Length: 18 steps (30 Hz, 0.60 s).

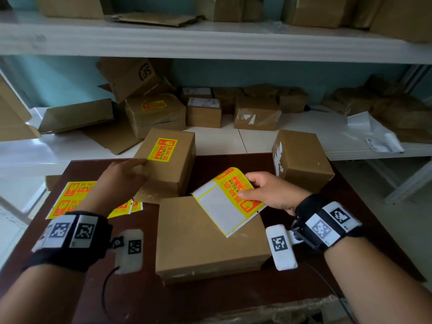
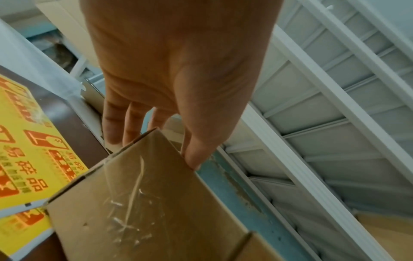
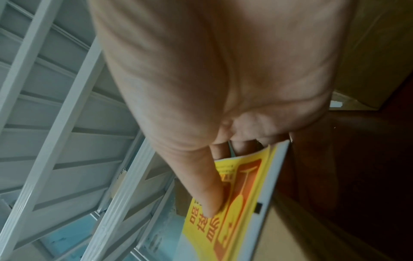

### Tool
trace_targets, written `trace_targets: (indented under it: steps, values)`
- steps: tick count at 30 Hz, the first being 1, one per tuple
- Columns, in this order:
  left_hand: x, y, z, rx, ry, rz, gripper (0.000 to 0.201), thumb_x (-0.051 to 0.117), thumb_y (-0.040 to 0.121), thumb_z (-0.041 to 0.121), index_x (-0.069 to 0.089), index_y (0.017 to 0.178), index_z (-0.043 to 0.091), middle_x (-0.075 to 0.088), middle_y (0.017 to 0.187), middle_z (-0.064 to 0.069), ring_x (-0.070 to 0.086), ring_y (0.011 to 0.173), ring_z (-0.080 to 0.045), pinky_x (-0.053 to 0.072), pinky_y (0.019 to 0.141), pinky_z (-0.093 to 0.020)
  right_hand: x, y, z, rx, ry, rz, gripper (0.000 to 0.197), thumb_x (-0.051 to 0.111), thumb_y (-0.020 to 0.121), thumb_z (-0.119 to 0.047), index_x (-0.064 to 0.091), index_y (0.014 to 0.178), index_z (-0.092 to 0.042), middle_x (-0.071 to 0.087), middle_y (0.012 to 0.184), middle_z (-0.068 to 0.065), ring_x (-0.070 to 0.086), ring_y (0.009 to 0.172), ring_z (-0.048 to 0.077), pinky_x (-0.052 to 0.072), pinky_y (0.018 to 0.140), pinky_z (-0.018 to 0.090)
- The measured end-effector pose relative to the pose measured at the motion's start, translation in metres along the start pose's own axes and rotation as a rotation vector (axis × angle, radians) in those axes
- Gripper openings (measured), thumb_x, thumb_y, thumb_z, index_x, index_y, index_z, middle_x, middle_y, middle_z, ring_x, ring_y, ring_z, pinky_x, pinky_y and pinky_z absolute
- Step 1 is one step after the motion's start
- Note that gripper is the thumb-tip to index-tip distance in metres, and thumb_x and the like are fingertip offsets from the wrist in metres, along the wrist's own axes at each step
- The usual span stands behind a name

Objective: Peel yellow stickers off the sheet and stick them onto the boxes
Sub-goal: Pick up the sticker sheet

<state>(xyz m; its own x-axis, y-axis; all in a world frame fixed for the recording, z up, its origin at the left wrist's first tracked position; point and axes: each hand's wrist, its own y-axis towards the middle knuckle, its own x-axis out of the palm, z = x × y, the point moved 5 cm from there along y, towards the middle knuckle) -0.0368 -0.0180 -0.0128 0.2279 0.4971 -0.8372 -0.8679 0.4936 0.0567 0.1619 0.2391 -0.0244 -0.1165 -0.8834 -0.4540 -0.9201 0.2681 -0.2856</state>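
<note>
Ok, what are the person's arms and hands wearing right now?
The left hand and right hand are bare, forearms too, no sleeves. Each wrist has a black strap with white coded marker tiles and a white block bearing another marker. A thin black cable trails from the left block.

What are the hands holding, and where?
Right hand pinches the sticker sheet at its yellow end, thumb on top. Left hand only touches the stickered box at its corner.
</note>
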Motion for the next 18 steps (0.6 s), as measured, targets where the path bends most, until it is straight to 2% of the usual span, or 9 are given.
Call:
trace_targets:
  steps: [3,5,7,8,10,12,15,18]
  values:
    - [0.007,0.001,0.001,0.017,0.014,0.0,0.044,0.061,0.089,0.039,0.062,0.131,0.029,0.063,0.126,-0.007,0.063,0.102,-0.025,0.049,0.082,-0.034,0.0,0.0,-0.002,-0.008,0.005,0.005,0.017,0.066,0.096,-0.011,0.067,0.112,-0.007,0.075,0.112,0.009,0.073,0.097,0.02,0.058,0.093,0.036]
    - [0.016,0.005,-0.008,0.016,0.022,-0.023,0.055,0.052,0.081,0.057,0.059,0.131,0.036,0.061,0.127,-0.005,0.063,0.103,-0.024,0.053,0.088,-0.039,0.0,0.001,-0.002,-0.018,0.007,0.011,0.015,0.065,0.096,-0.01,0.067,0.111,-0.008,0.075,0.112,0.009,0.073,0.097,0.02,0.058,0.092,0.036]
    - [0.022,0.004,-0.007,0.023,0.006,-0.049,0.065,0.045,0.076,0.066,0.057,0.134,0.038,0.058,0.126,-0.004,0.064,0.099,-0.024,0.054,0.088,-0.039,0.0,0.001,-0.003,-0.027,0.011,0.011,0.011,0.065,0.096,-0.01,0.067,0.107,-0.012,0.075,0.11,0.008,0.073,0.093,0.017,0.059,0.091,0.036]
    - [0.022,0.001,-0.002,0.02,0.005,-0.061,0.066,0.047,0.077,0.065,0.055,0.136,0.037,0.056,0.128,-0.005,0.064,0.099,-0.024,0.053,0.087,-0.037,-0.001,0.001,-0.004,-0.031,0.005,0.009,0.01,0.065,0.096,-0.01,0.068,0.105,-0.015,0.075,0.108,0.006,0.073,0.093,0.016,0.059,0.091,0.036]
    - [0.023,-0.003,0.008,0.009,0.006,-0.075,0.057,0.058,0.088,0.05,0.051,0.143,0.034,0.048,0.133,-0.005,0.059,0.109,-0.024,0.047,0.088,-0.03,-0.001,0.001,-0.005,-0.041,-0.006,0.003,0.008,0.064,0.097,-0.012,0.067,0.103,-0.017,0.076,0.105,0.003,0.073,0.093,0.015,0.059,0.09,0.035]
    - [0.031,-0.004,0.012,0.019,-0.012,-0.104,0.055,0.062,0.094,0.036,0.046,0.146,0.031,0.043,0.129,-0.003,0.055,0.113,-0.023,0.043,0.092,-0.027,-0.004,0.001,-0.006,-0.05,0.008,0.021,0.01,0.061,0.099,-0.011,0.066,0.108,-0.011,0.075,0.107,0.007,0.072,0.093,0.016,0.057,0.089,0.035]
    - [0.037,-0.005,0.02,0.048,-0.062,-0.173,0.055,0.061,0.095,0.037,0.044,0.147,0.036,0.039,0.121,0.001,0.055,0.109,-0.02,0.048,0.1,-0.035,-0.008,0.002,-0.01,-0.062,0.066,0.072,0.018,0.054,0.102,-0.007,0.061,0.118,0.0,0.073,0.11,0.012,0.069,0.09,0.015,0.057,0.083,0.03]
    - [0.035,-0.005,0.024,0.066,-0.073,-0.217,0.049,0.06,0.096,0.036,0.047,0.143,0.042,0.047,0.116,-0.002,0.057,0.101,-0.019,0.047,0.094,-0.033,-0.011,0.0,-0.017,-0.08,0.116,0.08,0.022,0.053,0.102,-0.005,0.06,0.122,0.001,0.073,0.109,0.01,0.07,0.089,0.016,0.058,0.082,0.03]
